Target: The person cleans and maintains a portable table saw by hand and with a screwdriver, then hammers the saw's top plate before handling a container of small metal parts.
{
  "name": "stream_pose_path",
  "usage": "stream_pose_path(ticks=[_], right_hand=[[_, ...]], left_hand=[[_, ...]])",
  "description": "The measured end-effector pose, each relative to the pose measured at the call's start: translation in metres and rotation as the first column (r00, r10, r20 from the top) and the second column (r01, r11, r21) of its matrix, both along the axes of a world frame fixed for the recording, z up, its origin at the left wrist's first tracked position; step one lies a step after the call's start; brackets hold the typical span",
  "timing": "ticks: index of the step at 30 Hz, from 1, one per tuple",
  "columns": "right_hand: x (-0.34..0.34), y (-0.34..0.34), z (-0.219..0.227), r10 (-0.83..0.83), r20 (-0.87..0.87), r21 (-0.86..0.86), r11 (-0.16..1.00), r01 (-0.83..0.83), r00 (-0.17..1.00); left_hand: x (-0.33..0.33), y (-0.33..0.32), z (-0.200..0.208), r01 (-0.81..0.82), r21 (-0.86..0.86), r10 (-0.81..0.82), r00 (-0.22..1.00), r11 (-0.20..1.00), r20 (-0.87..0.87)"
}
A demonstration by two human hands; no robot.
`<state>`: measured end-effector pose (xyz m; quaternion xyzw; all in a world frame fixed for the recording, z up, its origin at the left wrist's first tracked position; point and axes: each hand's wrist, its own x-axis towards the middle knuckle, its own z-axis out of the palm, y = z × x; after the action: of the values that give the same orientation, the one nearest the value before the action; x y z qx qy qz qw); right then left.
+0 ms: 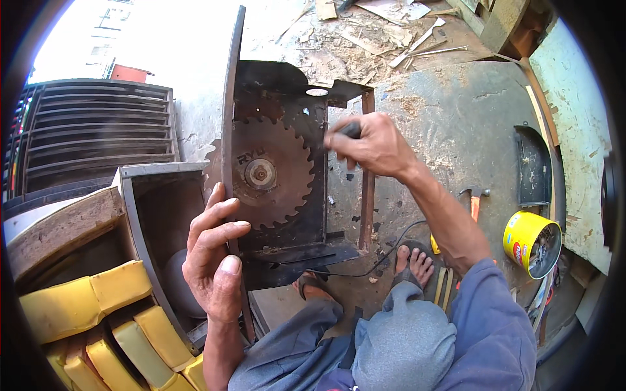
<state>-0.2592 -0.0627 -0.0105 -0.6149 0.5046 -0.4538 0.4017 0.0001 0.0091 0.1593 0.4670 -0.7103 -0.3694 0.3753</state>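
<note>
A dark metal saw housing (326,251) stands on its side in front of me, with a toothed circular saw blade (285,195) mounted inside on a round hub. My left hand (218,260) grips the long edge of its upright plate (229,104), fingers bent over the edge. Above the housing's open right side is my right hand (378,146), closed around a small dark, rounded object (353,129). Most of that object is hidden by the fingers, so its kind cannot be made out. It appears apart from the blade.
A hammer (475,202) lies right of my right forearm, near a yellow bucket (515,244) of small metal pieces. A black tray (533,166) lies beyond. Yellow wrapped blocks (85,296) and a grey box frame (163,169) stand left. Wood scraps (417,42) litter the far floor.
</note>
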Motion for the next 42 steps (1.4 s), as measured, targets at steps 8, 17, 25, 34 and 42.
stream_pose_path(ticks=[8,17,25,34,42], right_hand=[[-0.011,-0.027,-0.008,-0.071,-0.108,-0.189,0.981,0.050,0.992],[-0.018,-0.037,0.000,-0.108,-0.246,-0.228,0.972,0.051,0.963],[-0.016,-0.048,0.002,-0.009,-0.186,0.036,0.999,0.015,0.982],[-0.023,-0.059,0.021,-0.097,-0.108,-0.177,0.981,0.077,0.989],[-0.044,-0.041,0.021,-0.046,-0.123,0.033,0.998,0.051,0.991]], left_hand=[[-0.001,-0.001,0.002,0.019,-0.005,-0.019,1.000,1.000,0.023],[-0.001,0.001,-0.001,0.021,0.008,-0.021,1.000,1.000,0.006],[0.000,-0.001,-0.001,0.021,-0.006,-0.021,1.000,1.000,0.016],[-0.001,0.001,0.002,0.018,0.004,-0.018,0.999,1.000,0.026],[-0.004,0.002,0.001,0.017,0.014,-0.017,1.000,1.000,0.009]])
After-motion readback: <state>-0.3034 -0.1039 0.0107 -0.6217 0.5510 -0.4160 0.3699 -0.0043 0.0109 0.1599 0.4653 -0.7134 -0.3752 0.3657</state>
